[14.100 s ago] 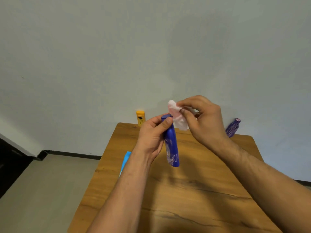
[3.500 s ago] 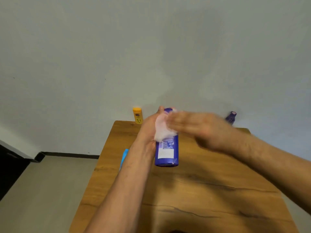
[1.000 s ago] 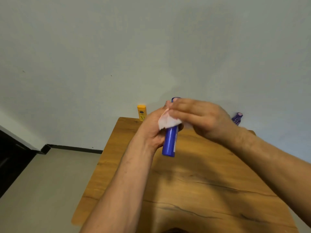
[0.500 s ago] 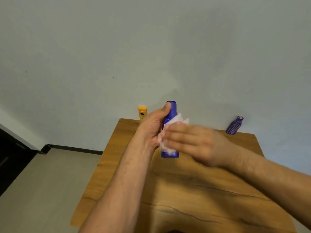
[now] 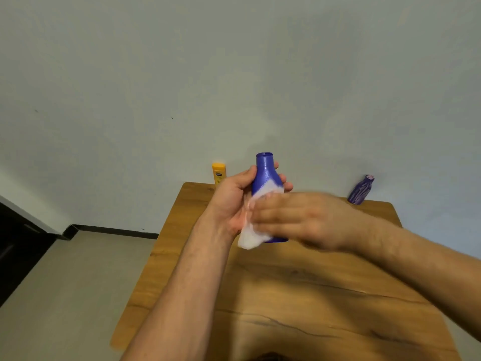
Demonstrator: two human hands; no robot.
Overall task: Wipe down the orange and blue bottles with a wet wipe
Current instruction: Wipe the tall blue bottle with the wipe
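A plain pale wall (image 5: pixel 234 74) fills the upper half of your view, meeting a grey floor (image 5: pixel 65 282) at a dark skirting. Below you the wooden counter (image 5: pixel 299 295) runs away towards the wall, its warm brown grain crossed by dark crack-like lines.

Your left hand (image 5: pixel 231 201) is wrapped round the blue bottle (image 5: pixel 265 175), thumb on the near side and fingertips showing past its far edge. You hold the bottle in the air above the counter's far half. Its long axis is nearly upright, with the narrow neck and flat cap pointing up and the wide base down. It is smooth, glossy plastic, flaring from neck to shoulder.

Your right hand (image 5: pixel 299 217), blurred, lies with fingers stretched flat across the bottle's lower body. It presses the wet wipe (image 5: pixel 251 237), a thin, crumpled white sheet, against the bottle; a corner of it hangs below the base.

A ridged purple bottle (image 5: pixel 361 190) leans at the far right corner. The small orange bottle (image 5: pixel 219 174) stands upright at the far left edge, cap up.
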